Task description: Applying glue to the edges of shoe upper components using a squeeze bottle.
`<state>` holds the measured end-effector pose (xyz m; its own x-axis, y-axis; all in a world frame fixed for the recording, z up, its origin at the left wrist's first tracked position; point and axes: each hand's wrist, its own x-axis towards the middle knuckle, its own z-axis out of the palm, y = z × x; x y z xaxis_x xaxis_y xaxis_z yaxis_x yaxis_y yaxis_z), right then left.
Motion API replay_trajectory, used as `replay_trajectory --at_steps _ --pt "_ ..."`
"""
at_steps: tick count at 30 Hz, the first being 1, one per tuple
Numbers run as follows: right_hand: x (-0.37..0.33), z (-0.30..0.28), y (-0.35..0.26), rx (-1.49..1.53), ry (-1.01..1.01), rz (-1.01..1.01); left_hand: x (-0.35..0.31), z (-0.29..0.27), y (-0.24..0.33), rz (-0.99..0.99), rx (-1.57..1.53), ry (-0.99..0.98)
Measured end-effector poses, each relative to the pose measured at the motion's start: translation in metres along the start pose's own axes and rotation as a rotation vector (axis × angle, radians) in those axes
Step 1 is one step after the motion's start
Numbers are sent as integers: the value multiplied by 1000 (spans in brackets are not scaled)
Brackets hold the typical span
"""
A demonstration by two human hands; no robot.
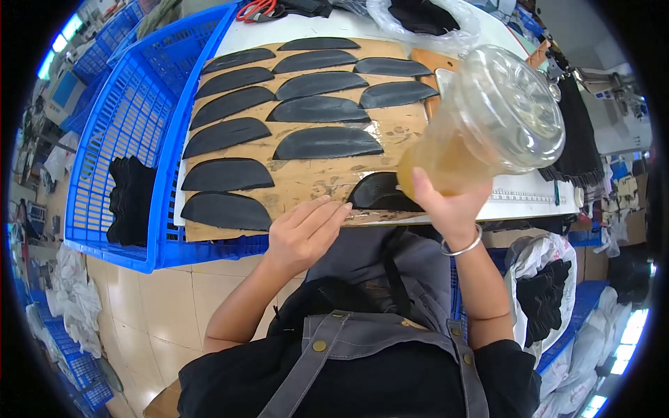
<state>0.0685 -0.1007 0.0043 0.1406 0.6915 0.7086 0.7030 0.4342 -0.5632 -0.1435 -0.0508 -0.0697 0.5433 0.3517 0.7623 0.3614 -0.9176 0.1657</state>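
Note:
My right hand grips a clear jar of yellowish liquid. The jar is tilted, its lower left end at a black half-moon piece near the board's front edge. That piece looks wet and shiny; the contact point is partly hidden by the jar and hand. My left hand lies with fingers stretched out together, fingertips at the left end of the same piece. Several more black half-moon pieces lie in columns on a brown, stained board.
A blue crate with stacked black wavy pieces stands left of the board. Red-handled scissors and a plastic bag lie at the back. A ruler is to the right. A white sack holds black pieces beside my right arm.

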Motion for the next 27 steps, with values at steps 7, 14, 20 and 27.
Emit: replay_trajectory --at_steps 7,14,20,27 --pt "-20 -64 8 -387 156 257 -1 -2 -2 -7 0 31" --pt "-15 -3 -20 221 26 39 8 -4 1 1 -27 0" --pt "-27 11 -5 -285 -292 -80 11 -6 9 -20 20 20" --pt "-48 -60 21 -182 3 204 12 -7 7 -84 -37 -47"
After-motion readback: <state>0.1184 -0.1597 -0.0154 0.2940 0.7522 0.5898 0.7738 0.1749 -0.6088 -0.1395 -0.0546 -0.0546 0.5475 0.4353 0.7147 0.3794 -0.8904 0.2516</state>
